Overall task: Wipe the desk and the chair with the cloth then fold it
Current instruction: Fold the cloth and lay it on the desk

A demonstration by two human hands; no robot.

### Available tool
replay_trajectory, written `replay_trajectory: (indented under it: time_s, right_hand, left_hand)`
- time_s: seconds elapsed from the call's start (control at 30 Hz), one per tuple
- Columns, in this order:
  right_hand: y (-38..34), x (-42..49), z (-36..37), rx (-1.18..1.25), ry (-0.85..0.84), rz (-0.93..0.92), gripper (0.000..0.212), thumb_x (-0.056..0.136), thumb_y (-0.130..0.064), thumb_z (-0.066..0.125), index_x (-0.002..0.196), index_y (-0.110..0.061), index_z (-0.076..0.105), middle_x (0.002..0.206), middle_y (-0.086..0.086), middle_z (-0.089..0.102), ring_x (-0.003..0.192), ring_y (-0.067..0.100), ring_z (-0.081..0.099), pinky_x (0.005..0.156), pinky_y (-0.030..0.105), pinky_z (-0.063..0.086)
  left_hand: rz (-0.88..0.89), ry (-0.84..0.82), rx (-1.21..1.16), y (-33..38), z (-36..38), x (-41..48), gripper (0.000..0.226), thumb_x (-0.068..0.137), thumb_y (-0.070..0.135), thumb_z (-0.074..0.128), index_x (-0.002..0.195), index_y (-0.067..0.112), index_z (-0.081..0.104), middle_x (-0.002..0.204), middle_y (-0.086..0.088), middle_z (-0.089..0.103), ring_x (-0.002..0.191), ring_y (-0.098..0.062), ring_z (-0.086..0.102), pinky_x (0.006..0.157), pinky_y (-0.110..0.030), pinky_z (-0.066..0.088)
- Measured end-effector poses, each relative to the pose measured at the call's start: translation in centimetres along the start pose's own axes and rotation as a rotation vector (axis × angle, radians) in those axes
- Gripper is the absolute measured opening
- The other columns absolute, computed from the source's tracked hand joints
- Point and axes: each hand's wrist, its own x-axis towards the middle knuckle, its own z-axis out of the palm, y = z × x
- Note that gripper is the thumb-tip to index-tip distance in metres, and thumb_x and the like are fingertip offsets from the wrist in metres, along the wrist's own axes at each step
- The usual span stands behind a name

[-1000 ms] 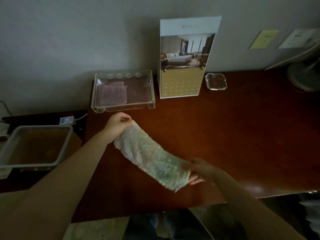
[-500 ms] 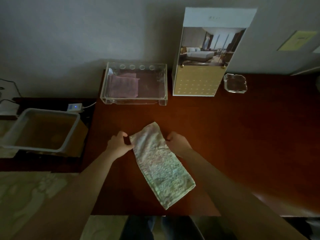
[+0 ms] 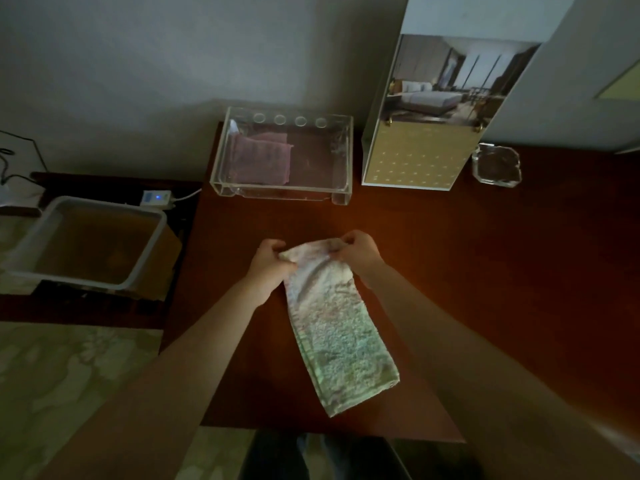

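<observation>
Seems past the wiping and into the fold, judging by the terry cloth (image 3: 336, 327) lying as a narrow layered strip on the counter (image 3: 485, 271), far end lifted, near end flat. Pinched at its 2 far corners: left hand (image 3: 268, 263) with fingers curled on 1, right hand (image 3: 358, 252) with fingers clamped on the other. No chair in view, so cannot confirm that part. Probably left: 1 or 2 more folds. Plenty of bare wood to the right. Tighter ahead, with a clear acrylic tray (image 3: 282, 194), a standing hotel-room card (image 3: 426, 133) and a glass ashtray (image 3: 497, 164) along the wall. Left edge near the left hand, white plastic tub (image 3: 20, 251) beyond. Front edge near the strip's end.
</observation>
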Motion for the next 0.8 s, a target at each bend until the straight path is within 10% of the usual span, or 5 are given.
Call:
replay_trajectory:
  time_s: [0.33,0.6,0.8]
  right_hand:
    - [-1.8,-2.9,-7.0,-0.079,0.197,-0.304,0.016,0.085,0.004,0.058,0.093,-0.009,0.062,0.085,-0.003,0.059,0.065,0.001,0.049,0.052,0.012,0.037]
    - [7.4,-9.1,-3.6,-0.387,0.009,-0.318,0.036,0.069,0.017,0.045,0.074,-0.017,0.056,0.083,-0.005,0.052,0.091,0.02,0.049,0.063,0.017,0.035]
    - [10.8,-11.7,-2.5,-0.648,-0.105,-0.317,0.036,0.072,0.006,0.046,0.1,-0.01,0.063,0.101,-0.001,0.053,0.102,0.021,0.043,0.076,0.024,0.036]
  left_hand:
    - [0.589,0.043,0.552,6.3,0.2,0.0,0.01,0.085,0.011,0.064,0.095,0.012,0.067,0.098,-0.002,0.049,0.085,-0.014,0.048,0.073,-0.021,0.033]
    - [0.567,-0.186,0.863,-3.0,1.1,-5.6,0.015,0.083,0.01,0.063,0.091,0.019,0.055,0.115,0.007,0.043,0.069,-0.007,0.056,0.058,-0.022,0.051]
    - [0.581,-0.321,1.0,-5.2,1.1,-7.0,0.013,0.087,0.025,0.064,0.098,0.022,0.059,0.128,0.01,0.036,0.087,-0.004,0.054,0.065,-0.016,0.046]
